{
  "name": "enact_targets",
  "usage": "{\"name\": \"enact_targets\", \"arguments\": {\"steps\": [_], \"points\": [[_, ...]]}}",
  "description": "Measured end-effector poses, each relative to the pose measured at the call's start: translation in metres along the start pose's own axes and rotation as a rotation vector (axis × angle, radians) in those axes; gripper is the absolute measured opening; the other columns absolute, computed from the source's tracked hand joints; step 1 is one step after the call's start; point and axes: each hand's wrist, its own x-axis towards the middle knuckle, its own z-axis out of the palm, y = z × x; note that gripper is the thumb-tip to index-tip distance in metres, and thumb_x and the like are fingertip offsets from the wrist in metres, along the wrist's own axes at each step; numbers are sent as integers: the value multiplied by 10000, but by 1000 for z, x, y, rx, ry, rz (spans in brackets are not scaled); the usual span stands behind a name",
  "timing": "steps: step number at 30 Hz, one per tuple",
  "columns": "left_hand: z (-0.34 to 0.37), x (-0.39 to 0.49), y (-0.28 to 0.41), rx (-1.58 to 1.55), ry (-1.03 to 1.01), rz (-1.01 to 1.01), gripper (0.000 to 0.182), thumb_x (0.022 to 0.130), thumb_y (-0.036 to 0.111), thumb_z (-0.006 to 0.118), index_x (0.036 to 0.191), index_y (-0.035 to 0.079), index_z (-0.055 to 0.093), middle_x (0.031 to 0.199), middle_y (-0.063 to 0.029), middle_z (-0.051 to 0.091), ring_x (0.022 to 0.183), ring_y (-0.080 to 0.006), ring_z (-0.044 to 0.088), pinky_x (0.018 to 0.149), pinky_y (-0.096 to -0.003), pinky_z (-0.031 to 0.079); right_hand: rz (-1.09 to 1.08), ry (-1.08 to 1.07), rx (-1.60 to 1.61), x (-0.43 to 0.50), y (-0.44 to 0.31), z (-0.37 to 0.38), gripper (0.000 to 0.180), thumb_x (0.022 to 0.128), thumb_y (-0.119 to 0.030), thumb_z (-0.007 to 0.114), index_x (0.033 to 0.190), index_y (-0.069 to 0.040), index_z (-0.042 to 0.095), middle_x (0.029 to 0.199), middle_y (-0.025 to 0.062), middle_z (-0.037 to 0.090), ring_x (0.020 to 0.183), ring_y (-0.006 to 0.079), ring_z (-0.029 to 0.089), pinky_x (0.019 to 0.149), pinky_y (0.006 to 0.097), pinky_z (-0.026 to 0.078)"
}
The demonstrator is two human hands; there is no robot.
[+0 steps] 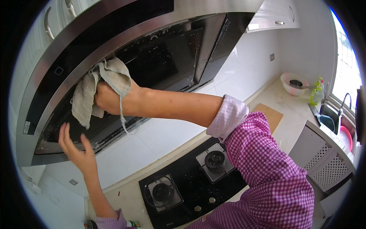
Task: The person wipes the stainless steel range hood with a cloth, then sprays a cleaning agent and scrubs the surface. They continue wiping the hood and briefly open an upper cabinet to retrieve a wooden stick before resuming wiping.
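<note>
My right hand [113,97] grips a grey-beige cloth [84,98] against the underside of a range hood [154,57], close to its front edge. Folds of the rag hang on both sides of the fist, and a frayed strand dangles below the wrist. Fingers spread, my left hand [78,151] is raised below the hood's left end and holds nothing. White spots and streaks mark the dark glass panel of the hood. Beneath both arms lies a black gas hob [183,177] with two burners.
On the right, a wooden board [267,114] lies on the countertop [257,98]. Farther back stand a plastic bowl [294,83] with a metal pan in it and a green spray bottle [316,93]. The sink [328,110] is by the window. Wall cabinets [274,14] flank the hood.
</note>
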Motion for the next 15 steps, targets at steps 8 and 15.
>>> {"name": "enact_targets", "arguments": {"steps": [8, 15], "points": [[38, 27, 18, 179, 50, -52, 539, 773, 20, 598, 1296, 151, 579, 1247, -97, 510, 1174, -299, 458, 983, -459, 380, 170, -577, 46, -55, 133, -31, 197, 795, -126, 649, 969, -70, 724, 968, 140, 712, 847, 299, 707, 729, 436, 581], [34, 32, 15, 219, 17, -48, 562, 767, 18, 594, 1311, 156, 562, 1299, -80, 483, 1199, -294, 454, 1042, -466, 334, 248, -362, 287, -94, 192, -54, 226, 708, 22, 648, 928, -21, 679, 882, 190, 674, 812, 368, 654, 744, 397, 550]]}}
